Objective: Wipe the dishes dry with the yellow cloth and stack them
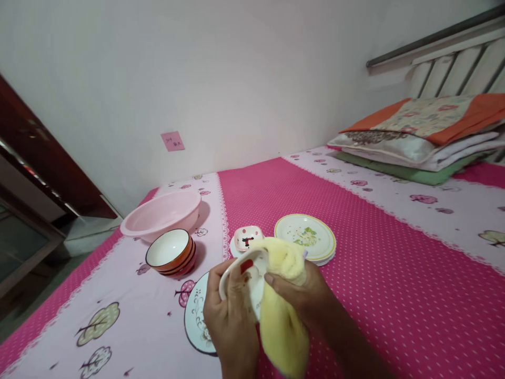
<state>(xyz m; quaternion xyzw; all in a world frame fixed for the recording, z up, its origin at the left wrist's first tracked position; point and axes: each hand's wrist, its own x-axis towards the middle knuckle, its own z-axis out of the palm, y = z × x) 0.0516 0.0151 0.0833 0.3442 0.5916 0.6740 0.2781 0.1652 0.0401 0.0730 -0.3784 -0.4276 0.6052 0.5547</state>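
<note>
My left hand (232,310) grips a white bowl (254,281) with a red pattern inside, tilted up on its side. Bunched in my right hand (305,292) is a yellow cloth (286,316), pressed over the bowl's right rim, its lower end hanging down. Behind my left hand lies a plate (197,316) with a dark rim and floral print, partly covered by the hand. Just beyond the bowl sits a small square dish (248,238) with a pink edge. To its right are stacked plates (305,237) with a yellow rim and a flower print.
Several nested brown bowls (171,252) stand at the left, before a pink basin (163,213). Folded bedding (426,134) is piled at the right back. A pink and white sheet (374,252) covers the surface, with a wall (244,79) behind.
</note>
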